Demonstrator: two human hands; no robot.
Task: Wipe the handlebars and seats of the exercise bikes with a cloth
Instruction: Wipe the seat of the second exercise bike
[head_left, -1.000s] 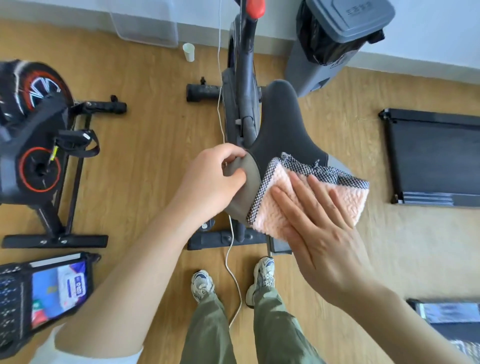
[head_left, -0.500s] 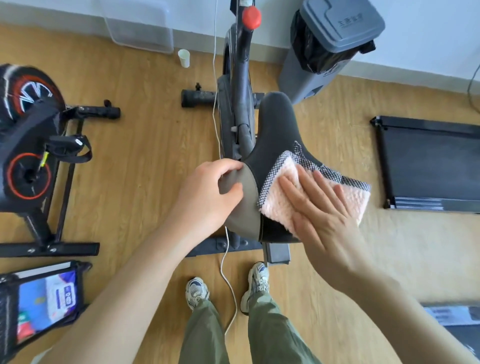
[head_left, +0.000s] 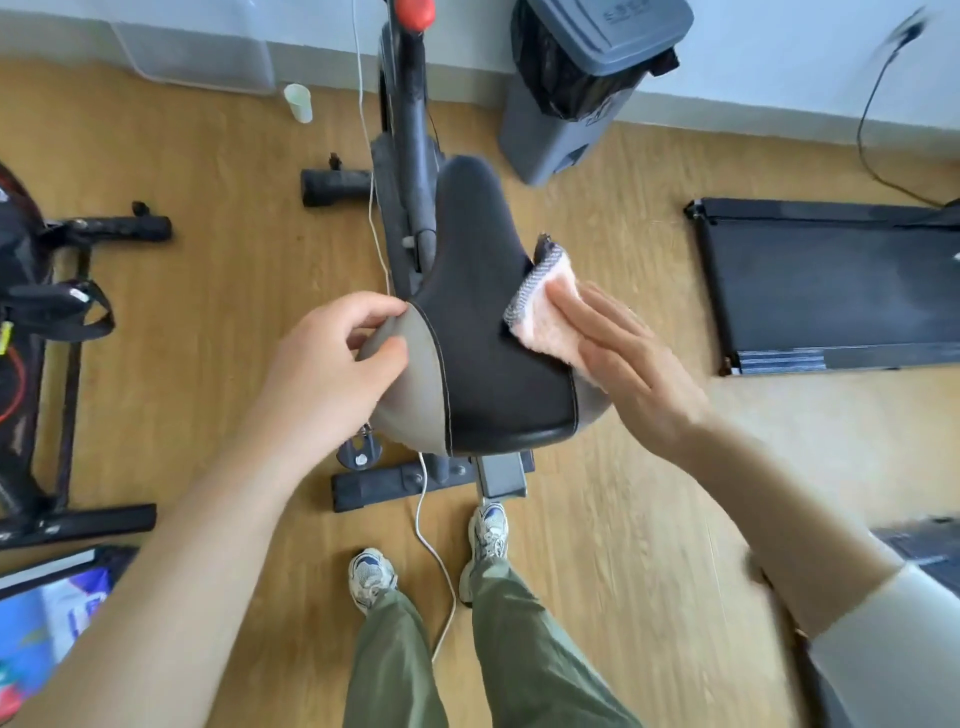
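A black bike seat (head_left: 488, 332) with grey side panels sits below me on a dark exercise bike (head_left: 408, 150). My left hand (head_left: 327, 369) grips the seat's grey left edge, thumb on top and fingers curled under. A pink fluffy cloth (head_left: 545, 317) with a grey checked border lies against the seat's right side. My right hand (head_left: 628, 364) presses it there with straight fingers, covering much of the cloth. The handlebars are out of view beyond a red knob (head_left: 413, 13).
A second bike (head_left: 36, 312) with black frame stands at the left. A grey lidded bin (head_left: 582, 83) is behind the seat. A black treadmill (head_left: 831, 286) lies at the right. A white cable (head_left: 431, 545) runs between my feet. A tablet (head_left: 47, 613) is at bottom left.
My right hand has slid the cloth from the top of the seat off to its right side. The left hand has kept its grip. The camera has moved closer.
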